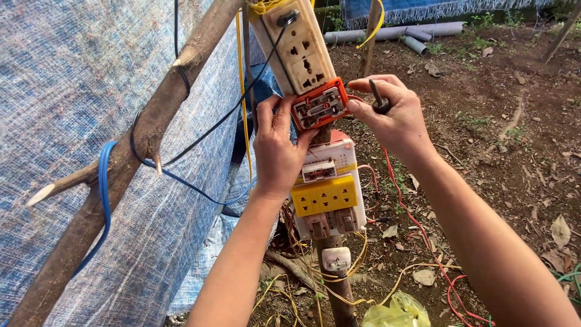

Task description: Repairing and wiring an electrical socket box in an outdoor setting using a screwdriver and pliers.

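Left hand pinches the orange switch housing from below, fingers closed on its edge, up on the wooden post just under the cream socket strip. Right hand wraps shut around a dark-handled screwdriver, touching the housing's right side. Below sits a white box holding yellow sockets; red wire and yellow wires crowd around.

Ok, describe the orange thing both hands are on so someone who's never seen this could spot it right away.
Find the wooden post hung with electrical fittings, right of the blue tarp. Just under the cream power strip at its top sits the orange switch box, between the left hand and right hand. It is the only orange fitting; the socket block below is yellow.
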